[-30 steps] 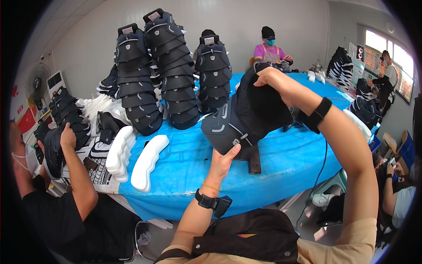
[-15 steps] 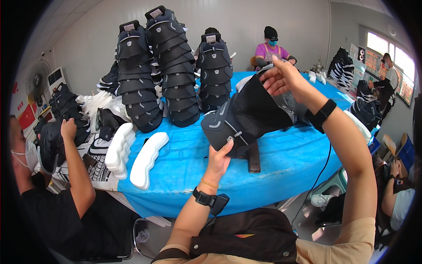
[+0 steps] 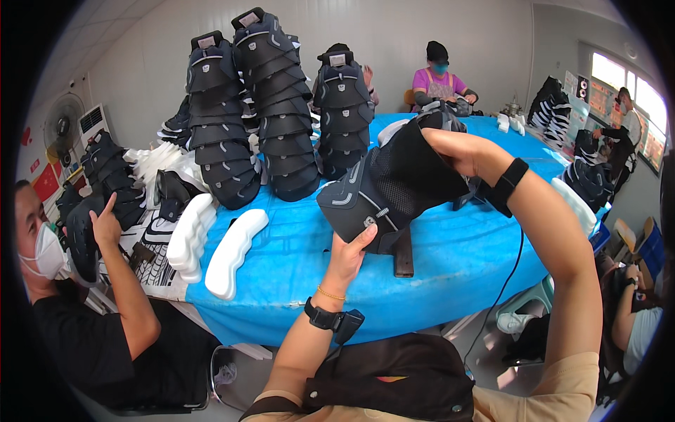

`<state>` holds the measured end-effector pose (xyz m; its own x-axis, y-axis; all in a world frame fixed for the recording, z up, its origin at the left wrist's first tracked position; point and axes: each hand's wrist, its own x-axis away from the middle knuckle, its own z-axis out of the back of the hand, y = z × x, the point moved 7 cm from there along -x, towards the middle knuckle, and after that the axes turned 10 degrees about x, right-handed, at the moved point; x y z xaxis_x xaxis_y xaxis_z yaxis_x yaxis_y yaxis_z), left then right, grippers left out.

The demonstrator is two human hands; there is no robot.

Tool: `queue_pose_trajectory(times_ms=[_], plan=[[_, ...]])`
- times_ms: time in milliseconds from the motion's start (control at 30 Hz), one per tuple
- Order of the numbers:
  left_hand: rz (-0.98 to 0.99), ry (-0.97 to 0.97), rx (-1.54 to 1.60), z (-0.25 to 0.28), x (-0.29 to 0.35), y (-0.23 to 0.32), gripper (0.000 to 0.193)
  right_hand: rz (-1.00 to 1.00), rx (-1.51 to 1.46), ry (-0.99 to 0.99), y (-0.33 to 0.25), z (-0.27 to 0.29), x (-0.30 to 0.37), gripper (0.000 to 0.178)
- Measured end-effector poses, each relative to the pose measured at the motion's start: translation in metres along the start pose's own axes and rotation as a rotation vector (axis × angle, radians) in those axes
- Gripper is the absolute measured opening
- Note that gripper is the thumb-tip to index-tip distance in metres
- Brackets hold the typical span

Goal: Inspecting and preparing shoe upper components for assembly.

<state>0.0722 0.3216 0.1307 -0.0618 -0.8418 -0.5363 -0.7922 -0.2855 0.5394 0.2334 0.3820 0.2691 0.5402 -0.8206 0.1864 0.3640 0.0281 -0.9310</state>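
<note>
A black shoe upper (image 3: 404, 172) with mesh sides and grey piping is held tilted above the blue-covered table. My left hand (image 3: 347, 257) grips its lower end, the thumb pressed on the outside near a small badge. My right hand (image 3: 460, 151) reaches into the wide opening at the other end; its fingers are hidden inside. Beneath the upper, a dark brown bar (image 3: 403, 259) juts toward me over the blue cover (image 3: 309, 260).
Tall stacks of black shoe uppers (image 3: 283, 112) stand at the back left. Wavy white foam pieces (image 3: 236, 254) lie at the left front. A masked co-worker (image 3: 42, 267) sits at left, holding a dark shoe; another person (image 3: 441, 81) works across the table. A cable (image 3: 496, 302) hangs at right.
My right hand has gone from the rim of the opening down into the upper. The upper and my left hand have shifted slightly left. The co-worker at left has turned toward the table.
</note>
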Motion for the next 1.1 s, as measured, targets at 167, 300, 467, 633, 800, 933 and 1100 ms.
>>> queue_pose_trajectory(times_ms=[167, 300, 467, 633, 800, 933, 1100], plan=[[-0.002, 0.023, 0.052, 0.003, -0.001, 0.002, 0.04, 0.245, 0.439, 0.073, -0.005, 0.0, -0.016, 0.028], [-0.008, -0.004, 0.035, 0.005, -0.001, 0.003, 0.04, 0.016, 0.036, 0.03, 0.008, -0.008, -0.004, 0.041], [0.0, -0.065, -0.053, 0.008, -0.001, -0.003, 0.04, -0.123, 0.088, 0.01, 0.015, -0.003, -0.006, 0.045], [0.029, -0.063, -0.016, 0.013, 0.002, -0.006, 0.057, -0.057, 0.251, 0.093, -0.004, -0.008, -0.008, 0.034], [0.23, -0.049, 0.471, -0.004, 0.003, -0.009, 0.082, -0.005, 0.32, 0.053, -0.004, -0.003, -0.013, 0.019], [0.25, -0.026, 0.647, -0.003, 0.005, -0.011, 0.091, 0.182, 0.356, 0.051, -0.019, -0.014, -0.015, 0.026], [0.202, 0.098, 0.701, 0.001, 0.002, -0.004, 0.098, 0.325, 0.461, 0.053, -0.031, -0.001, -0.022, 0.032]])
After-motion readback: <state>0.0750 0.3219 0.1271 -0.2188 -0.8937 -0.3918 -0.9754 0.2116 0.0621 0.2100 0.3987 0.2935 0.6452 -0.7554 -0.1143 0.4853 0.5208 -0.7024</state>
